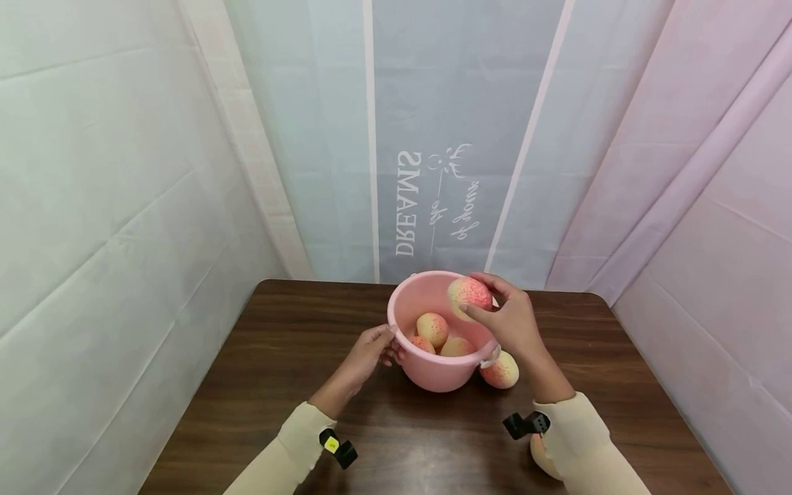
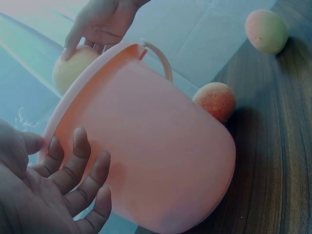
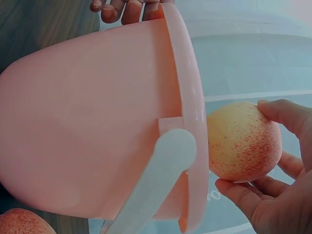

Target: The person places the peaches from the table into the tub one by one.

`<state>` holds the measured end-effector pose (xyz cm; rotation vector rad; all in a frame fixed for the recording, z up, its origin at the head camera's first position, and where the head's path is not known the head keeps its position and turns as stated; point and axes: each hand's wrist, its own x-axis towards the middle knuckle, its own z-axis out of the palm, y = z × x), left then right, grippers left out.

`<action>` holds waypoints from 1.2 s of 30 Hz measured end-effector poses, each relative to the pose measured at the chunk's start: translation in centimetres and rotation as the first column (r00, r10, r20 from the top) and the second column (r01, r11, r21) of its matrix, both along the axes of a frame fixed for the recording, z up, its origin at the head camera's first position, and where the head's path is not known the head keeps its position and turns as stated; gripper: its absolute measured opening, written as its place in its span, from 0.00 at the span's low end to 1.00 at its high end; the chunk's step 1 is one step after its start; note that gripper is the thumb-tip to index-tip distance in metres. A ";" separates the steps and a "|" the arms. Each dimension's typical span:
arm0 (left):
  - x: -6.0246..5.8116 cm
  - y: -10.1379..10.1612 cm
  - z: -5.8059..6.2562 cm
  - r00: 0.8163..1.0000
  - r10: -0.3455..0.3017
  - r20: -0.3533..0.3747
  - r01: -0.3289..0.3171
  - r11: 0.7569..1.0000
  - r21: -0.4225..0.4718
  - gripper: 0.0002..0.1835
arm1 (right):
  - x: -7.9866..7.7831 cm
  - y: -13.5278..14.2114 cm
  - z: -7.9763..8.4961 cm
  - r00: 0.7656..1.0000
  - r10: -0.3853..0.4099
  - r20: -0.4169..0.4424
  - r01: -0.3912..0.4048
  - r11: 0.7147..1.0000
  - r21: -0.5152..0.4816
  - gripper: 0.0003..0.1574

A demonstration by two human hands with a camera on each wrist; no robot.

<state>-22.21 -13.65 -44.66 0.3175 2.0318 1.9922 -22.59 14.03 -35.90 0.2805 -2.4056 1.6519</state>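
Observation:
A pink bucket [image 1: 433,375] with a white handle [image 3: 151,183] stands upright on the table. At its left rim, my left hand [image 1: 370,352] pinches the edge between thumb and fingers, the other fingers loosely curled outside the wall. My right hand [image 1: 512,317] holds a yellow-and-red peach [image 1: 470,295] by its fingertips, over the right part of the bucket's opening. Inside the bucket lie a peach [image 1: 432,329], a second peach [image 1: 458,346] and a third peach [image 1: 423,344], partly hidden by the rim.
Against the bucket's right side, or close to it, lies another peach [image 1: 502,371]. A further peach [image 1: 543,457] is partly covered by the right sleeve. The dark wooden table [image 1: 297,316] ends at a hanging printed cloth [image 1: 458,103].

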 end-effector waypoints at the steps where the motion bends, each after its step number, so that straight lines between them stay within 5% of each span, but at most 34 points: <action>1: 0.0 0.0 0.0 1.000 0.000 0.000 0.000 1.000 0.000 0.23 | 0.0 0.0 0.0 1.000 -0.003 -0.004 0.003 1.000 0.003 0.36; 10: 0.0 0.2 0.3 1.000 0.002 0.001 -0.002 1.000 -0.002 0.22 | 0.1 0.1 0.6 0.998 -0.027 -0.062 0.025 0.999 -0.027 0.39; 18: -0.1 0.2 0.2 1.000 0.010 0.003 -0.010 1.000 0.001 0.21 | 0.8 0.6 1.2 1.000 -0.021 -0.023 0.020 0.999 -0.037 0.39; 36: 0.2 0.4 0.2 1.000 0.026 0.016 -0.026 1.000 -0.011 0.20 | 2.8 3.6 -0.3 0.991 -0.118 -0.068 0.119 0.993 0.015 0.36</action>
